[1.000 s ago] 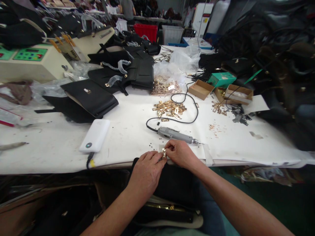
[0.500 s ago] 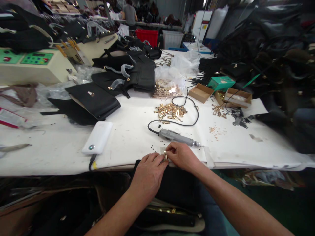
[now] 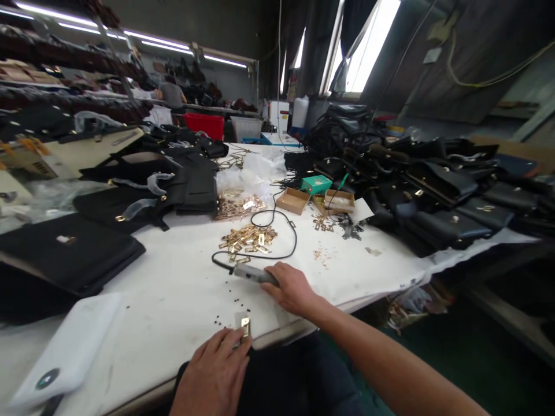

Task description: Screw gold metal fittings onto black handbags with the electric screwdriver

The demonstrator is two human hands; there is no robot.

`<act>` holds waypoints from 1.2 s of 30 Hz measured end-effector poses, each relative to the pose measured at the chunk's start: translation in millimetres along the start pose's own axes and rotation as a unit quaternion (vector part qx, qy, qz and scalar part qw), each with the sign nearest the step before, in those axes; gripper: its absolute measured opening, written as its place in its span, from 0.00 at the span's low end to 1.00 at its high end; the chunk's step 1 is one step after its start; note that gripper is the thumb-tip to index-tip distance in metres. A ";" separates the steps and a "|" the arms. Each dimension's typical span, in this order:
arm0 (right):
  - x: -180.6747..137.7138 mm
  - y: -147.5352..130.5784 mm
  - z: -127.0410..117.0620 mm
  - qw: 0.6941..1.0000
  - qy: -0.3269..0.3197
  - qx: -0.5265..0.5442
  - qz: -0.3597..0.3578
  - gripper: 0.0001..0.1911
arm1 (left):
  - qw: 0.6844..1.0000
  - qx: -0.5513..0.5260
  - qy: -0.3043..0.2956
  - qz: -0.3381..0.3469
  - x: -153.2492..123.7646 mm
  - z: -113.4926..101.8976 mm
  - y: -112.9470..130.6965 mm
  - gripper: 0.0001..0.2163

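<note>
The left hand [image 3: 214, 370] is at the near edge of the counter [image 3: 173, 277], its fingers close together, the tips on the lower end of a small gold plate [image 3: 245, 325]. The thumb is out of sight, so I cannot tell whether the plate is pinched or only pressed down. Black material [image 3: 269, 378] shows below that edge, its shape unclear

The right hand [image 3: 292, 289] is closed round the front end of a grey power tool [image 3: 249, 274], covering its tip. The tool lies across the counter beyond the gold plate and to its right, and a black cord [image 3: 296, 231] loops from its back end

Between the tool and the left hand, small black bits [image 3: 236, 300] are scattered. Beyond the tool is a heap of gold parts [image 3: 247, 238], and behind that a clear bag [image 3: 238, 205] full of more metal pieces. To the right of the bag stand an open carton [image 3: 293, 200], a green box [image 3: 316, 184] and a second carton [image 3: 339, 201], with loose copper-coloured bits [image 3: 323, 254] nearer the right hand

A white power bank [image 3: 69, 346] lies at the near left, just beside a black handbag [image 3: 69, 248]. More black bags [image 3: 451, 219] are piled at the right. Far back, a person [image 3: 171, 92] is near a red crate [image 3: 203, 125]
</note>
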State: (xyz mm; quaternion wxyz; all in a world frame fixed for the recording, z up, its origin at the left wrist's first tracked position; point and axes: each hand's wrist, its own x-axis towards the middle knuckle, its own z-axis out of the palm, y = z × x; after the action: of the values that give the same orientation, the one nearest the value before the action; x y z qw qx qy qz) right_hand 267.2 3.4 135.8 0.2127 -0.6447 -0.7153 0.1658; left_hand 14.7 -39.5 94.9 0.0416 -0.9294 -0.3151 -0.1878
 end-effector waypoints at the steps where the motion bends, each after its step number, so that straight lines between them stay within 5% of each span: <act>1: -1.8 1.5 -8.8 0.998 0.016 0.067 0.014 0.14 | 1.000 0.002 0.005 0.002 0.0 0.0 -0.5 0.15; 3: -5.7 6.7 -30.4 0.971 0.049 0.229 0.055 0.17 | 1.000 0.004 0.013 0.001 0.6 -0.9 -0.2 0.14; 6: -6.1 22.2 -63.2 0.885 0.130 0.434 0.102 0.20 | 1.000 0.002 0.025 -0.004 2.2 -2.5 1.5 0.13; 11: 3.4 56.5 -85.2 0.797 0.325 0.486 0.152 0.20 | 0.999 -0.002 0.031 -0.009 1.8 0.5 2.0 0.13; 17: 4.1 81.1 -68.4 0.775 0.405 0.441 0.200 0.22 | 0.999 -0.017 0.021 -0.020 -1.5 5.0 1.9 0.13; 29: 10.5 92.7 -53.7 0.771 0.413 0.435 0.212 0.21 | 0.999 -0.019 0.017 -0.025 1.8 1.3 3.6 0.13; 36: 6.4 68.7 -60.1 0.751 0.411 0.481 0.191 0.21 | 0.999 -0.025 0.020 -0.029 7.1 -6.3 10.0 0.12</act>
State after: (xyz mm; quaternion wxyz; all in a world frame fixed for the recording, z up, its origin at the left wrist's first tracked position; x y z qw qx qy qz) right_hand 356.3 15.3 152.6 0.7320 -0.5864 -0.2469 0.2436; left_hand 23.9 -44.7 103.8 0.0188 -0.9167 -0.3362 -0.2150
